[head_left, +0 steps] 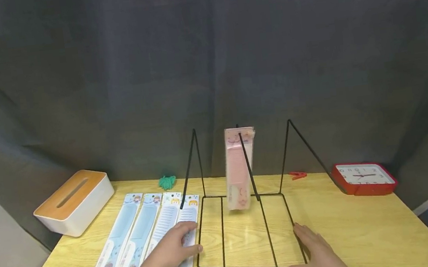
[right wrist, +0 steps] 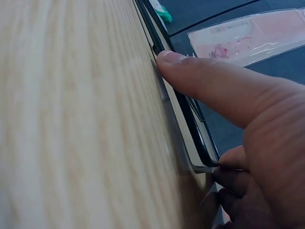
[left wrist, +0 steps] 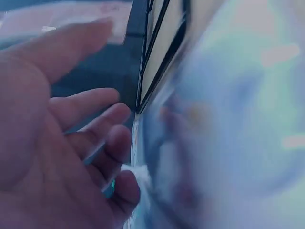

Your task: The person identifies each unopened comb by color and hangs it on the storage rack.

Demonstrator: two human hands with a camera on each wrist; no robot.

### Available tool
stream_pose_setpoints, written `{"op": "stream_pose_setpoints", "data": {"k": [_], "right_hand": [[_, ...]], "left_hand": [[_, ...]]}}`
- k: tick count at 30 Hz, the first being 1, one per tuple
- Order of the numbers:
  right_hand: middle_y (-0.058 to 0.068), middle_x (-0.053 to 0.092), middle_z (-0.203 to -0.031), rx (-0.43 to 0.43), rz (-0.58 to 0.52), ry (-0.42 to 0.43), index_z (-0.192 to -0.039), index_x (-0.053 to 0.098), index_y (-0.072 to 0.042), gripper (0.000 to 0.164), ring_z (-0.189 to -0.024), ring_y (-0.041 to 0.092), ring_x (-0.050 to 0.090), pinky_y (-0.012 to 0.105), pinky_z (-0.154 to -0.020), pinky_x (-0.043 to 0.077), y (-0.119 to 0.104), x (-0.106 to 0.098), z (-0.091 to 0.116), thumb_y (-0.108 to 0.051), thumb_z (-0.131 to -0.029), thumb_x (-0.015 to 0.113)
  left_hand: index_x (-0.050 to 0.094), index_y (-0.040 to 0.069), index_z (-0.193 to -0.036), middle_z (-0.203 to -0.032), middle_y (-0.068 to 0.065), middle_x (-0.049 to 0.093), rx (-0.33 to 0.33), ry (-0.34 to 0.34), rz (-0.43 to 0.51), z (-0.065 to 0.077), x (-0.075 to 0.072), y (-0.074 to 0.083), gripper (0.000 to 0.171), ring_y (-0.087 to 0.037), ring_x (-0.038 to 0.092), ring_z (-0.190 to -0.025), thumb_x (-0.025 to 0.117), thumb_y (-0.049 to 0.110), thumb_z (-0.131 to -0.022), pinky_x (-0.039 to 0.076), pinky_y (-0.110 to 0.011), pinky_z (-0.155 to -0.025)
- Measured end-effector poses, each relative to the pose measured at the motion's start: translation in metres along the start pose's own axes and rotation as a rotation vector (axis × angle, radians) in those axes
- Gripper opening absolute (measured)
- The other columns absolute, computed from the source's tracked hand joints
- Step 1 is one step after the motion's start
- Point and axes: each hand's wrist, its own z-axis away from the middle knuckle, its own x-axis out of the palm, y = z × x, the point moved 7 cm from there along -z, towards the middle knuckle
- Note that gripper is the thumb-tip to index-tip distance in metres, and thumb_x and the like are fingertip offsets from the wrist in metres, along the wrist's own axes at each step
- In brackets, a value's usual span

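A pink comb [head_left: 236, 170] hangs from the rack [head_left: 268, 233], whose near right corner the spread right hand [head_left: 316, 251] touches, seemingly for steadiness, while the left hand [head_left: 173, 247], loosely stretched, lies empty at left.

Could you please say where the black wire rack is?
In the head view, the black wire rack stands on the table just right of centre, between the left hand and right hand.

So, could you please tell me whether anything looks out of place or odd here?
Nothing looks spilled or broken. The one mild oddity is the red clock, right of the wire rack: it appears to lie on its back, face up, where a clock would usually stand.
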Motion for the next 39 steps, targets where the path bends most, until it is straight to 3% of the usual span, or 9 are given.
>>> {"op": "stream_pose_setpoints", "data": {"k": [4, 8, 13, 17, 21, 25, 31, 35, 39], "right_hand": [[0.029, 0.022, -0.16, 0.014, -0.004, -0.002, -0.155, 0.028, 0.003, 0.118, -0.142, 0.061, 0.012, 0.076, -0.106, 0.017, 0.0, -0.001, 0.002, -0.053, -0.07, 0.087], [0.028, 0.023, -0.161, 0.005, -0.018, 0.006, -0.155, 0.029, 0.002, 0.118, -0.142, 0.062, 0.012, 0.077, -0.106, 0.016, -0.002, -0.001, 0.004, -0.051, -0.069, 0.088], [0.028, 0.024, -0.16, -0.018, -0.021, 0.016, -0.155, 0.031, 0.001, 0.117, -0.141, 0.062, 0.014, 0.078, -0.104, 0.019, -0.004, 0.002, 0.004, -0.052, -0.068, 0.089], [0.027, 0.024, -0.161, -0.017, -0.013, 0.024, -0.155, 0.031, 0.0, 0.117, -0.14, 0.063, 0.015, 0.079, -0.102, 0.02, -0.004, 0.002, 0.003, -0.052, -0.068, 0.089], [0.027, 0.024, -0.16, -0.001, -0.013, 0.022, -0.155, 0.031, 0.0, 0.117, -0.139, 0.065, 0.015, 0.08, -0.101, 0.021, -0.003, 0.0, 0.003, -0.051, -0.068, 0.089], [0.028, 0.025, -0.16, -0.003, -0.015, 0.025, -0.155, 0.031, 0.001, 0.117, -0.139, 0.064, 0.016, 0.079, -0.102, 0.021, -0.004, -0.002, 0.005, -0.051, -0.068, 0.089], [0.027, 0.026, -0.16, -0.003, -0.007, 0.031, -0.155, 0.032, 0.001, 0.116, -0.14, 0.063, 0.018, 0.078, -0.101, 0.024, -0.005, -0.003, 0.007, -0.051, -0.068, 0.089], [0.027, 0.026, -0.16, 0.0, 0.003, 0.028, -0.155, 0.032, 0.0, 0.116, -0.139, 0.063, 0.018, 0.078, -0.1, 0.025, -0.005, -0.003, 0.006, -0.053, -0.069, 0.088], [0.028, 0.026, -0.159, 0.006, 0.014, 0.022, -0.155, 0.032, 0.0, 0.115, -0.139, 0.064, 0.018, 0.078, -0.1, 0.026, -0.004, -0.002, 0.005, -0.053, -0.07, 0.087]], "left_hand": [[0.061, 0.007, -0.134, -0.121, -0.009, 0.065, -0.097, 0.096, 0.042, -0.035, -0.025, -0.016, 0.048, -0.028, 0.061, -0.096, 0.074, 0.028, -0.092, 0.051, -0.047, -0.082], [0.062, 0.002, -0.13, -0.116, -0.013, 0.069, -0.121, 0.133, -0.034, -0.073, -0.038, -0.039, 0.043, -0.032, 0.064, -0.107, 0.071, 0.025, -0.094, 0.049, -0.052, -0.094], [0.057, 0.001, -0.135, -0.101, -0.012, 0.069, -0.163, 0.06, -0.157, -0.101, -0.042, -0.07, 0.052, -0.032, 0.066, -0.096, 0.074, 0.026, -0.092, 0.051, -0.052, -0.088], [0.055, 0.003, -0.14, -0.101, -0.013, 0.072, -0.149, -0.03, -0.242, -0.11, -0.038, -0.077, 0.063, -0.026, 0.067, -0.089, 0.077, 0.029, -0.087, 0.052, -0.048, -0.089], [0.054, 0.001, -0.14, -0.117, -0.019, 0.069, -0.132, -0.079, -0.262, -0.113, -0.035, -0.069, 0.068, -0.031, 0.067, -0.099, 0.078, 0.029, -0.084, 0.05, -0.049, -0.095], [0.057, 0.002, -0.127, -0.11, -0.015, 0.068, -0.156, -0.06, -0.164, -0.11, -0.035, -0.063, 0.06, -0.03, 0.063, -0.1, 0.085, 0.023, -0.078, 0.05, -0.049, -0.09], [0.056, 0.006, -0.107, -0.085, -0.008, 0.057, -0.134, 0.082, -0.064, -0.1, -0.039, -0.061, 0.031, -0.022, 0.052, -0.075, 0.078, 0.01, -0.086, 0.043, -0.038, -0.066], [0.058, 0.008, -0.105, -0.1, -0.009, 0.062, -0.148, 0.207, 0.03, -0.081, -0.049, -0.048, 0.016, -0.024, 0.056, -0.09, 0.069, 0.011, -0.094, 0.046, -0.043, -0.08], [0.061, 0.009, -0.115, -0.113, -0.009, 0.064, -0.141, 0.256, 0.2, -0.051, -0.062, -0.024, 0.019, -0.024, 0.059, -0.101, 0.065, 0.013, -0.097, 0.048, -0.043, -0.085]]}}
